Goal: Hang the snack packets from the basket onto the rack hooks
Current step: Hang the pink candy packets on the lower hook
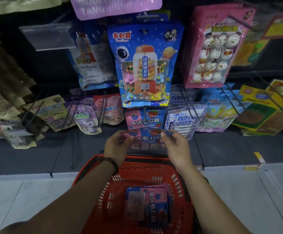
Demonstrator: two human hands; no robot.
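Both hands, left hand (116, 146) and right hand (172, 146), pinch the pink-blue packet (145, 137) by its top corners; next, thread its hole onto the hook (144, 115) just beyond.

Blue packet (145, 65): "乖刺猬", "扭趣糖果机". Pink-blue packet (137, 122): "果味卷软糖". Purple packet (115, 7): blurred, perhaps "TANG".
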